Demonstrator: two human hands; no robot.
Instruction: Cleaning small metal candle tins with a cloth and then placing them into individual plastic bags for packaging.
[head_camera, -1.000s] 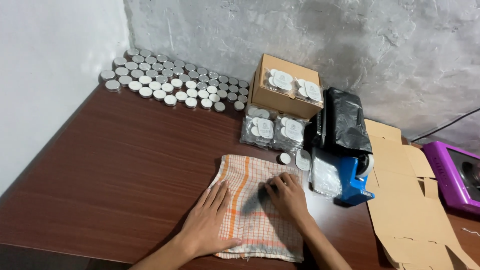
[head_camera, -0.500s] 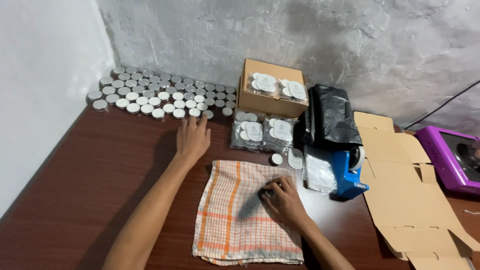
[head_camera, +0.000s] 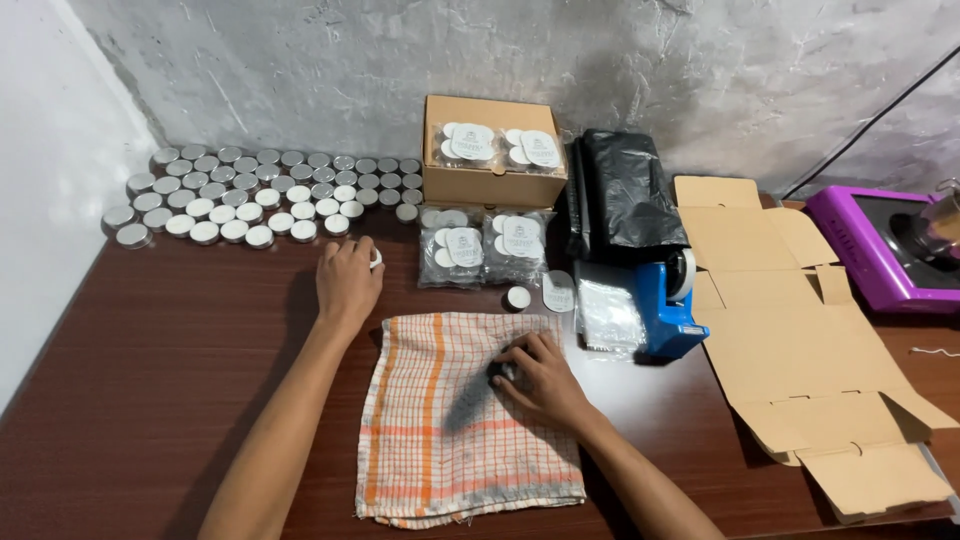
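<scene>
Left hand: the left hand (head_camera: 347, 282) lies on the dark brown wooden worktop (head_camera: 150, 360), grip curled over a small round white-topped tin (head_camera: 375, 259) just in front of the rows of round silver tins (head_camera: 262, 193).
Right hand: the right hand (head_camera: 538, 372) presses on the orange-checked white cloth (head_camera: 455, 440), fingers bent over something small; what it holds cannot be told.
Cloth: spread flat between both arms.
Nearby: a loose white-topped tin (head_camera: 517, 298) beside clear bags of tins (head_camera: 487, 247), a blue tape dispenser (head_camera: 668, 305), and a flattened brown cardboard box (head_camera: 800, 320).

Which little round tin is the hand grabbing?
The small round silver tin under the left hand, alone in front of the rows of tins by the wall.
</scene>
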